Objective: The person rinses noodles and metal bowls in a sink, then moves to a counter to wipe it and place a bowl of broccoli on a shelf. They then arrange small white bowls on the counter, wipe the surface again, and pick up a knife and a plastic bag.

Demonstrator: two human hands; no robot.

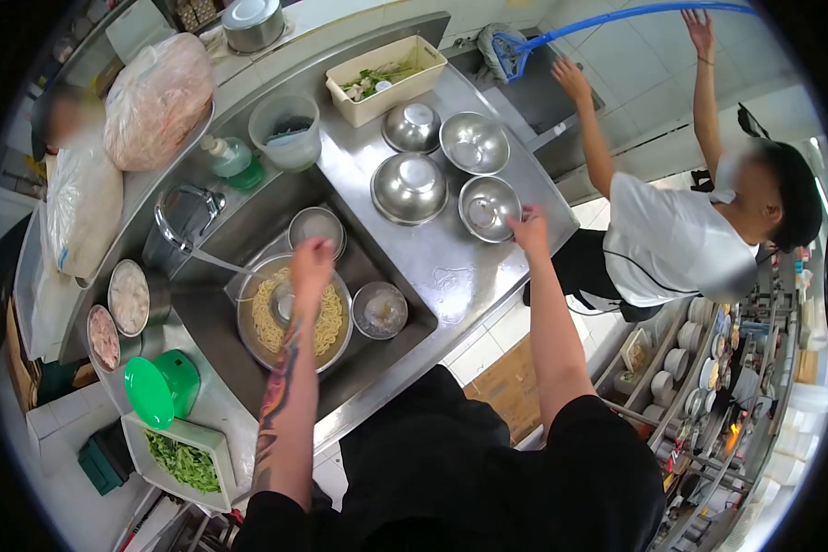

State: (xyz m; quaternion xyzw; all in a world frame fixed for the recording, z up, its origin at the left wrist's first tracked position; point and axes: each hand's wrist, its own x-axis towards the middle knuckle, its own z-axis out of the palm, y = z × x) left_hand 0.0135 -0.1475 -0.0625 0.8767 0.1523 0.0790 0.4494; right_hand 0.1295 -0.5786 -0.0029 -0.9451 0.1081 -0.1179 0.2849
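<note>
The black shirt (451,478) of the person wearing the camera is nearest, with both forearms reaching over a steel sink and counter (451,299). The left hand (313,267) is above the upper rim of a large bowl (339,354) of noodles (327,317) in the sink (388,357), beside a smaller bowl (316,230); its fingers point down, but whether they grip anything cannot be told. Water runs from the faucet (177,221) toward the noodles. The right hand (530,230) has its fingers bent at the rim of a metal bowl (489,209) on the counter; whether they pinch it is unclear. Three more metal bowls sit around that one. Another person (681,230) raises both arms near a blue pole (616,17).
</note>
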